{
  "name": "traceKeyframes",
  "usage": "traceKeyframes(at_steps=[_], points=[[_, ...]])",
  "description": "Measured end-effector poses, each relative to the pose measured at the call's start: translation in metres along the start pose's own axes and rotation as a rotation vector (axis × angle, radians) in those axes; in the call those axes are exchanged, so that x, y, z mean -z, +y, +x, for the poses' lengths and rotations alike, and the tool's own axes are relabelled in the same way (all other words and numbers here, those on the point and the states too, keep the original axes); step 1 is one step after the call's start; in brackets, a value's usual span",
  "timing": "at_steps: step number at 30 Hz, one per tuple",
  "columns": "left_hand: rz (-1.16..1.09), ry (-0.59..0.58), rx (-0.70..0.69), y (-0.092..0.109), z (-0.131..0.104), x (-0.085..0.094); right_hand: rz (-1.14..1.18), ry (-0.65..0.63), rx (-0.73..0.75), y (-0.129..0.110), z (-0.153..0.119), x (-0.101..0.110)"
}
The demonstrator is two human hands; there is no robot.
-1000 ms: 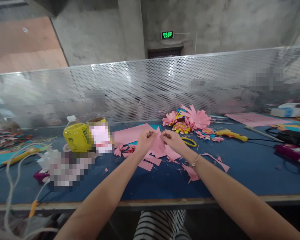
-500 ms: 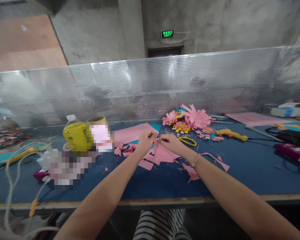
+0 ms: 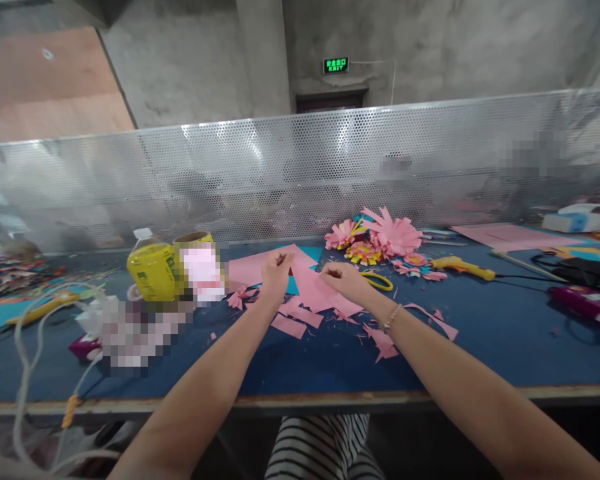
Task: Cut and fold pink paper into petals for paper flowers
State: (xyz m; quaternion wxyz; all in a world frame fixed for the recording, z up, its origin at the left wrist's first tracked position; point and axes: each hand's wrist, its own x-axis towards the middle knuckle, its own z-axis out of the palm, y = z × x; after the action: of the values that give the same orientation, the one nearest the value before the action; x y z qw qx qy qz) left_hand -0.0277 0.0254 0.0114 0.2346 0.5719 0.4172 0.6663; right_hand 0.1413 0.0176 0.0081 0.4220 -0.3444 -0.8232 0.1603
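A yellow bottle point(image 3: 153, 270) stands at the left of the blue desk point(image 3: 505, 347). The left hand point(image 3: 276, 269) and right hand point(image 3: 344, 280), held apart, each pinch an edge of a pink paper sheet point(image 3: 313, 288) above scraps. Yellow scissors point(image 3: 377, 281) lie just beyond; paper flowers point(image 3: 387, 239) sit further right.

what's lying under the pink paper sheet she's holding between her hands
Under the pink sheet a teal sheet peeks out, with pink scraps on the blue table. Whatever lies beneath its middle is hidden.
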Motion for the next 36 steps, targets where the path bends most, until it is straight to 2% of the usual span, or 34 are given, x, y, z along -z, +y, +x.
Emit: traceKeyframes(at_steps=[2, 7, 12, 17, 20, 24, 26, 28, 29, 31, 32, 34, 36], points=[[0.014, -0.036, 0.032, -0.002, -0.001, -0.002, 0.019, 0.067, -0.029, 0.004, 0.002, 0.002], [0.085, -0.253, 0.098, 0.0, -0.009, -0.01, 0.141, 0.297, -0.122, 0.012, 0.009, 0.011], [0.148, -0.385, 0.054, 0.004, -0.016, -0.015, 0.14, 0.356, -0.141, 0.01, 0.011, 0.018], [0.276, -0.474, -0.021, 0.004, -0.018, -0.016, 0.135, 0.257, -0.109, 0.008, 0.009, 0.016], [0.271, -0.49, -0.012, 0.004, -0.019, -0.017, 0.13, 0.252, -0.1, 0.011, 0.007, 0.01], [0.252, -0.571, -0.017, 0.004, -0.019, -0.017, 0.089, 0.177, -0.078, 0.015, 0.006, 0.004], [0.268, -0.549, -0.004, 0.003, -0.018, -0.017, 0.02, 0.169, -0.06, 0.019, 0.006, 0.005], [0.272, -0.461, 0.008, -0.001, -0.015, -0.017, -0.126, 0.168, -0.075, 0.027, 0.006, 0.01], [0.256, -0.41, 0.014, -0.003, -0.013, -0.017, -0.239, 0.142, -0.12, 0.032, 0.006, 0.014], [0.165, -0.331, 0.161, -0.007, -0.011, -0.017, -0.532, 0.031, -0.253, 0.044, 0.003, 0.022], [0.131, -0.339, 0.216, -0.008, -0.01, -0.016, -0.648, -0.048, -0.33, 0.051, 0.002, 0.025], [0.097, -0.337, 0.271, -0.01, -0.009, -0.015, -0.754, -0.23, -0.502, 0.061, -0.001, 0.03], [0.107, -0.321, 0.247, -0.01, -0.01, -0.013, -0.756, -0.282, -0.547, 0.067, -0.003, 0.032]])
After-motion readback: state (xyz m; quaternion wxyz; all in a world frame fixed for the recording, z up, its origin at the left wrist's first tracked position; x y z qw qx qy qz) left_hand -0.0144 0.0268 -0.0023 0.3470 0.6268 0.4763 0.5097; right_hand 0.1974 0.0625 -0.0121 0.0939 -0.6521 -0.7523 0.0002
